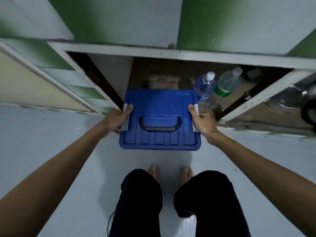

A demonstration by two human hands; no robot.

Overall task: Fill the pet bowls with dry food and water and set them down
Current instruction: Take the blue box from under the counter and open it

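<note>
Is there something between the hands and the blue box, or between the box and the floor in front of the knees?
Nothing visible. The left hand and right hand already hold the blue box at its grey side clips. The pale floor toward the knees shows no object. Two bottles stand beside the box's far right corner, not in that path.

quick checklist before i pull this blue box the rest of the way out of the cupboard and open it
1. Left hand grips the grey side latch of the blue box: ok.
2. Right hand grips the opposite latch: ok.
3. Lid seated flat, black handle folded down: ok.
4. The two water bottles stand close by the box's right rear corner and could tip as it slides; whether they touch it: cannot tell.
5. Floor between box and knees free for setting it down: ok.
6. Dry food inside the box: cannot tell, the lid hides it.
</note>
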